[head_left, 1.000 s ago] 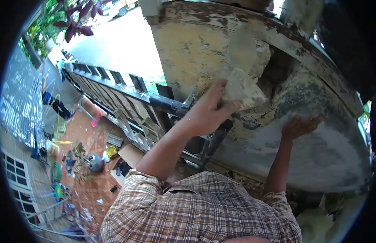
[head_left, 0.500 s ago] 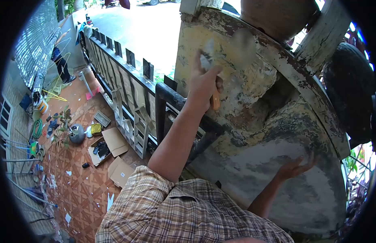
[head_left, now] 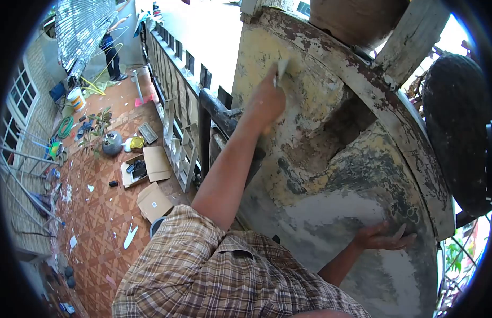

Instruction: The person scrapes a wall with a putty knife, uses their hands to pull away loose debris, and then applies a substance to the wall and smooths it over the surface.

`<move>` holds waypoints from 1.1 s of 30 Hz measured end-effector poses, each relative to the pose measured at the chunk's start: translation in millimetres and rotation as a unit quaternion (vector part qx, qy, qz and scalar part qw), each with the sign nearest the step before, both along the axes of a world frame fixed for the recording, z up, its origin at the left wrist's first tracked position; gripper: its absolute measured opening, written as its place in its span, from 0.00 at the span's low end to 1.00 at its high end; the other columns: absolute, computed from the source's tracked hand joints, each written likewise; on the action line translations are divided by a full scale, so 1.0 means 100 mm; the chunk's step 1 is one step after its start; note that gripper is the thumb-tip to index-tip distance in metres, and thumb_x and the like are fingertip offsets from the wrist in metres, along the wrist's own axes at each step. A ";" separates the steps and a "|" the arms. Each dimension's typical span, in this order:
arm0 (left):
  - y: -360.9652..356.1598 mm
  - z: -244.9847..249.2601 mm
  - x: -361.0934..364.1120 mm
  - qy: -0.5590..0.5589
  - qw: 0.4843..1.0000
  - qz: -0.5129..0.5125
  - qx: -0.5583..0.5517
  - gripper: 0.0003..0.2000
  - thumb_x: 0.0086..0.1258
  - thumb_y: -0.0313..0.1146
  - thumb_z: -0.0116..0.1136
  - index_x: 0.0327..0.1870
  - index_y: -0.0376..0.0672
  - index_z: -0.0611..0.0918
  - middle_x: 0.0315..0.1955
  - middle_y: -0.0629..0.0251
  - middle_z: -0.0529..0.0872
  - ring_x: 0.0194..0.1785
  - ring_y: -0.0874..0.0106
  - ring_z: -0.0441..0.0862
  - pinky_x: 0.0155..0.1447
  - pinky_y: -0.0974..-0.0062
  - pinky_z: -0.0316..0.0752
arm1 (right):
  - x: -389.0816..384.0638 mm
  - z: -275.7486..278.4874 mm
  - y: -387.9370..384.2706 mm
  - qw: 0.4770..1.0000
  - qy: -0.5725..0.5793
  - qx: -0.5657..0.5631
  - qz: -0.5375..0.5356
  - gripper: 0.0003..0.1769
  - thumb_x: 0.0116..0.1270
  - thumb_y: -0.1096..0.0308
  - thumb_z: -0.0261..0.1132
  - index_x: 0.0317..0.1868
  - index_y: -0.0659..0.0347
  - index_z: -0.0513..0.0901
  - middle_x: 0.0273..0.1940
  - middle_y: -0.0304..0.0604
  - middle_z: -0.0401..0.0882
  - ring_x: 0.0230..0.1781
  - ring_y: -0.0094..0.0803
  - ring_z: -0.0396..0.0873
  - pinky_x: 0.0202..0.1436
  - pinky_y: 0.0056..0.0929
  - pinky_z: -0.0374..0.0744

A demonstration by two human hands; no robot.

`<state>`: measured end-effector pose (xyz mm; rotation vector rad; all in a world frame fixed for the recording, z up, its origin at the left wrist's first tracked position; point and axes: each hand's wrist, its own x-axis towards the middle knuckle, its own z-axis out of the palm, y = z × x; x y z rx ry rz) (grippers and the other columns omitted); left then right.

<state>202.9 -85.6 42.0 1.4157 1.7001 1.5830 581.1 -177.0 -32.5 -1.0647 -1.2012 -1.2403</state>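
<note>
My left hand (head_left: 266,102) is closed around a putty knife. Its pale blade (head_left: 281,68) meets the peeling yellow upper part of the wall (head_left: 256,50), and a bit of the orange handle shows below my fist. My right hand (head_left: 381,237) is held palm up with its fingers apart, in front of the lower wall. Whitish matter coats some of those fingers, and I see no tool there. Between the two hands, a rough hollow (head_left: 344,130) breaks the wall's surface. White and grey smooth patches (head_left: 336,209) cover the part below it.
A black metal gate (head_left: 217,114) runs along the wall's left side, with a ladder (head_left: 187,153) leaning by it. On the tiled floor lie an open cardboard box (head_left: 134,172), a round pot (head_left: 112,143) and scraps. Another person (head_left: 112,55) stands at the far left.
My view has turned, so the floor and gate sit further right. The putty knife has shifted slightly up the wall in my left hand. My right hand's fingers have come lower.
</note>
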 end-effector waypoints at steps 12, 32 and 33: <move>-0.06 0.04 0.26 -0.276 0.961 -0.005 -0.025 0.28 0.67 0.28 0.46 0.71 0.37 0.62 0.43 0.53 0.81 0.32 0.69 0.80 0.37 0.77 0.76 | 0.07 -0.03 -0.07 0.999 -0.028 -0.017 0.011 0.19 0.73 0.57 0.53 0.57 0.58 0.73 0.70 0.58 0.57 0.73 0.54 0.53 0.67 0.61 0.53; -0.33 -0.18 -0.28 -0.719 0.673 -0.057 0.165 0.05 0.71 0.27 0.42 0.40 0.35 0.66 0.24 0.63 0.70 0.18 0.78 0.66 0.18 0.80 0.63 | 0.15 -0.09 -0.09 0.996 -0.045 -0.051 0.061 0.16 0.72 0.56 0.53 0.48 0.59 0.74 0.70 0.65 0.55 0.75 0.60 0.47 0.70 0.65 0.41; -0.38 -0.11 -0.15 -0.716 0.682 -0.004 0.149 0.06 0.73 0.29 0.44 0.44 0.38 0.67 0.28 0.62 0.72 0.19 0.78 0.66 0.18 0.81 0.64 | 0.15 -0.10 -0.09 0.996 -0.043 -0.054 0.056 0.16 0.72 0.56 0.53 0.47 0.59 0.74 0.70 0.65 0.55 0.75 0.60 0.47 0.70 0.65 0.41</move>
